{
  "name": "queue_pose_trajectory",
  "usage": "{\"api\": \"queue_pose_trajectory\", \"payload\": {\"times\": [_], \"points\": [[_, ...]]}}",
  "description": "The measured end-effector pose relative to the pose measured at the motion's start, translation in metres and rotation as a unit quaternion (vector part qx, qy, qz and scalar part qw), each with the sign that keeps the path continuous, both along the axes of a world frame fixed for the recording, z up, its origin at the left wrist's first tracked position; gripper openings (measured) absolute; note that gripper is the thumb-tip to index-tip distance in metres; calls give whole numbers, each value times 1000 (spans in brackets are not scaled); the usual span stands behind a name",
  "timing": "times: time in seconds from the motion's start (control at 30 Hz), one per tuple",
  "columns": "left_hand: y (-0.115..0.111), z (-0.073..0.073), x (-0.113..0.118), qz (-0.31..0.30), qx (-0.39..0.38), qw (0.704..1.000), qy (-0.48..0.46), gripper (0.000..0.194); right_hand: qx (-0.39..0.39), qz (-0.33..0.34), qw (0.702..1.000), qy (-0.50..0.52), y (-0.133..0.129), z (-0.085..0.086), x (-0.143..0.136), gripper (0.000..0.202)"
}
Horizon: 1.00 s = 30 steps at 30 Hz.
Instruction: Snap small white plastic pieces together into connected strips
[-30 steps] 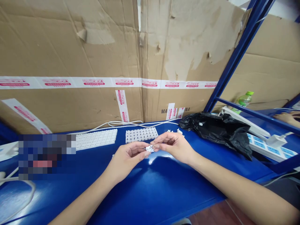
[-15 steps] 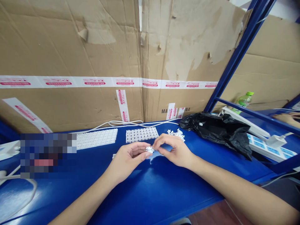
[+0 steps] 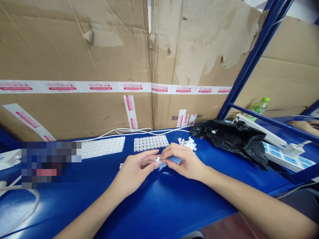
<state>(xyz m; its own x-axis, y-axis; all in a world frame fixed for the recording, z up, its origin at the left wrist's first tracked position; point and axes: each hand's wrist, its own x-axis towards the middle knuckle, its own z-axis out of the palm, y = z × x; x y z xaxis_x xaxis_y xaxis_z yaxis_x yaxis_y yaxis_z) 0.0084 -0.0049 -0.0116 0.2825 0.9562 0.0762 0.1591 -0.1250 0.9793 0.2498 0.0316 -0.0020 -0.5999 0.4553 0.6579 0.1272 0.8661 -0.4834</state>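
Over the blue tabletop, a small white plastic piece [image 3: 158, 159] is pinched between the fingertips of my left hand [image 3: 133, 171]. My right hand [image 3: 185, 161] meets it from the other side, thumb and index finger closed on its near end. Fingers cover much of the piece, so its exact shape cannot be made out. Just behind my hands lies a block of white parts in neat rows [image 3: 151, 143]. A loose heap of little white pieces [image 3: 188, 143] sits beyond my right hand. Part of another white item [image 3: 121, 165] peeks out beside my left hand.
A larger white row-patterned panel [image 3: 104, 147] lies at the back left. To the right are a crumpled black plastic bag [image 3: 229, 139], a power strip [image 3: 286, 157] and a green-capped bottle [image 3: 260, 106] behind a blue frame [image 3: 251, 66]. Cardboard [image 3: 74, 59] walls the back.
My right hand has shifted slightly left and its fingers have closed in on the white piece. More of the piece is now covered. My left hand stays nearly in place.
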Motion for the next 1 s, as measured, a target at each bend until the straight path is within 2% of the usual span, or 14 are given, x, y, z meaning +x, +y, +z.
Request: {"api": "queue_pose_trajectory", "payload": {"times": [0.2,0.37,0.63,1.0], "points": [[-7,0,4,-4,96,991,93,50,-1,8,1000,-26,-3,0,-3,12],[-7,-6,3,-5,151,981,124,54,-7,-1,999,-37,-6,2,-3,13],[-8,-2,5,-3,138,984,113,50,-35,-13,999,-36,-7,3,-3,19],[-8,2,5,11,137,984,114,47,-10,-31,998,-53,-6,4,-2,15]]}}
